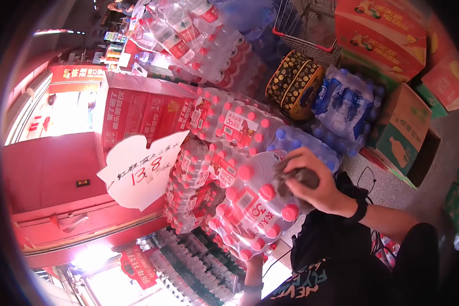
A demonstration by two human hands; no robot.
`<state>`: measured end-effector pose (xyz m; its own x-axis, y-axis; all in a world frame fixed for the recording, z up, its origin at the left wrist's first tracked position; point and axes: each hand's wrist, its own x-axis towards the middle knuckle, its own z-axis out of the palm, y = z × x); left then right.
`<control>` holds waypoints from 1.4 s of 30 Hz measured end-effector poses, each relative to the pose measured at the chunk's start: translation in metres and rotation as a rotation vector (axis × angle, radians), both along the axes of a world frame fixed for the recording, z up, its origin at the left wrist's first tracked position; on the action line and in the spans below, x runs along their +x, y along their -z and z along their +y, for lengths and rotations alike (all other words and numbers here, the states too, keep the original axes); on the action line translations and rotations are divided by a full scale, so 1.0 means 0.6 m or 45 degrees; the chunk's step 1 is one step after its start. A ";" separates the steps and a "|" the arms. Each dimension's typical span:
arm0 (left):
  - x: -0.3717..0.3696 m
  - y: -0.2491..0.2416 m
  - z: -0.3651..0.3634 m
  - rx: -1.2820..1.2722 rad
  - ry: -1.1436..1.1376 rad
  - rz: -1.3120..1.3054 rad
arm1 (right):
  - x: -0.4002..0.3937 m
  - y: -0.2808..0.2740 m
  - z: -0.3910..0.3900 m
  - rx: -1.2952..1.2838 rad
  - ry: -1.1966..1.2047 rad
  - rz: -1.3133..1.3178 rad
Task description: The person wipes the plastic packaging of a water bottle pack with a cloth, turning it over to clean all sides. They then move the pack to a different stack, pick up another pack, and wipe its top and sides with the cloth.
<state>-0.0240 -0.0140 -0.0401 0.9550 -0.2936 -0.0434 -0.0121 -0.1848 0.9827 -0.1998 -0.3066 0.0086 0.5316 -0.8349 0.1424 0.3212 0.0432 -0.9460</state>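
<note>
My right hand (315,184) is closed around a crumpled dark grey-brown cloth (300,178). It is at the right side of a shrink-wrapped pack of red-capped water bottles (255,211), close to the caps. My left forearm (253,275) comes up from below to the lower edge of that same pack. The pack hides the left hand's fingers, so their grip does not show. More red-capped bottle packs (234,127) are stacked behind it. A white price sign (142,171) with handwritten 13.8 stands to the left.
Blue-capped bottle packs (344,104), a black-and-yellow patterned bag (294,84) and a wire basket (311,30) lie beyond my right hand. Cardboard cartons (404,132) stand on the right. Red drink boxes (147,109) are stacked at left.
</note>
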 end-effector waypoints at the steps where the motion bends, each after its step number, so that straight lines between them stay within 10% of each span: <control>1: 0.001 -0.002 -0.003 0.009 -0.010 -0.006 | 0.006 -0.010 -0.001 -0.089 -0.068 0.001; 10: -0.016 -0.003 -0.010 0.035 -0.059 -0.040 | -0.037 0.116 0.022 0.206 0.023 0.473; 20: -0.021 -0.003 -0.008 0.027 -0.085 -0.056 | 0.044 0.012 -0.046 -0.319 0.006 0.131; 27: -0.021 -0.002 -0.008 0.033 -0.101 -0.046 | 0.009 0.134 -0.024 -0.120 0.034 0.624; 34: -0.010 -0.002 -0.019 0.056 -0.110 -0.068 | 0.058 0.010 -0.047 -0.161 -0.011 0.055; 42: 0.010 -0.006 -0.036 0.050 -0.114 -0.078 | 0.026 0.135 -0.031 0.067 0.005 0.496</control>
